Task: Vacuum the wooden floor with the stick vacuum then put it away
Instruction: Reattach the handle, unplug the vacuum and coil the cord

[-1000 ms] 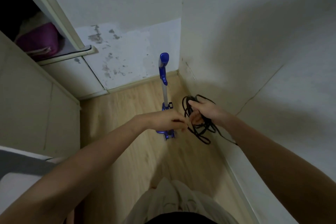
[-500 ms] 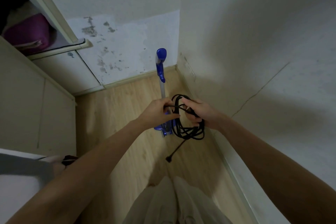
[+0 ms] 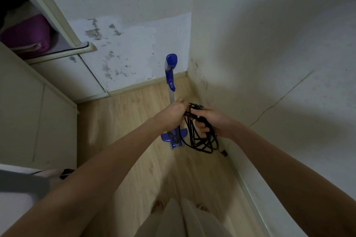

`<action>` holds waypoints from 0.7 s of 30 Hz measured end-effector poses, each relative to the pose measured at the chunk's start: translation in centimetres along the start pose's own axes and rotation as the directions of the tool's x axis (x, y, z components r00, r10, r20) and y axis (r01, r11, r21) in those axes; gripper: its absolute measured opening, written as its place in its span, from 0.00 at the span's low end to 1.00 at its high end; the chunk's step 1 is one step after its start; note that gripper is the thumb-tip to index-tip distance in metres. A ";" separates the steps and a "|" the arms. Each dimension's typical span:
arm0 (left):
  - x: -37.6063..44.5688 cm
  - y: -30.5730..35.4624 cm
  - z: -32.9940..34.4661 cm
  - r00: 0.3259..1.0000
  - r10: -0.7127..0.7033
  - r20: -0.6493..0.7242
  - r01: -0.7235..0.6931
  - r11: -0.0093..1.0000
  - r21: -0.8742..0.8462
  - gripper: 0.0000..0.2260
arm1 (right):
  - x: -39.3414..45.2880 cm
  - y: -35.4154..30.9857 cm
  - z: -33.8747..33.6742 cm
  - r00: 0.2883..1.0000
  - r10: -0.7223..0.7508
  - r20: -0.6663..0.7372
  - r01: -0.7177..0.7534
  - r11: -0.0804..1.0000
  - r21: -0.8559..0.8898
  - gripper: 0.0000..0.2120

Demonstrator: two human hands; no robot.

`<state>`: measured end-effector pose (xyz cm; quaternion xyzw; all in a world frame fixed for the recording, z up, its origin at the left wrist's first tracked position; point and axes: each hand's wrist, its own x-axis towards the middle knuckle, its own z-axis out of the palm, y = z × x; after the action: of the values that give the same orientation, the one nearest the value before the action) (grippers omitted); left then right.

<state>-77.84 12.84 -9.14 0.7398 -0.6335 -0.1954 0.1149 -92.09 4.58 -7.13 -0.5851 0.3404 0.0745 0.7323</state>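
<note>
Hands: together in front of the body, both closed on one bundle of looped black power cord [image 3: 200,136].
Left hand [image 3: 172,112]: fingers curled round the top of the cord loops, beside the vacuum's shaft.
Right hand [image 3: 213,121]: fingers wrapped through the coil, which hangs below it.
Wooden floor [image 3: 123,121]: pale planks beneath both hands.
Stick vacuum [image 3: 170,75]: blue and grey, upright in the corner just beyond the left hand.
Plug [image 3: 224,153]: dangles under the right hand.

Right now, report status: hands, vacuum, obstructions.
Both hands on black cord: right hand holds the coil, left hand pinches a strand. Stick vacuum upright in corner. Nothing obstructing.
</note>
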 end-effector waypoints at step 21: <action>-0.9 -9.5 3.8 0.970 -0.075 0.230 0.198 0.790 -0.580 0.05 | 8.7 0.0 -0.7 0.983 -0.001 0.182 0.132 0.690 -0.711 0.14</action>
<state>-71.14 15.60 -16.39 0.6868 -0.4920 -0.4644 0.2656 -85.78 1.44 -12.27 -0.8287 0.1998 0.2240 0.4724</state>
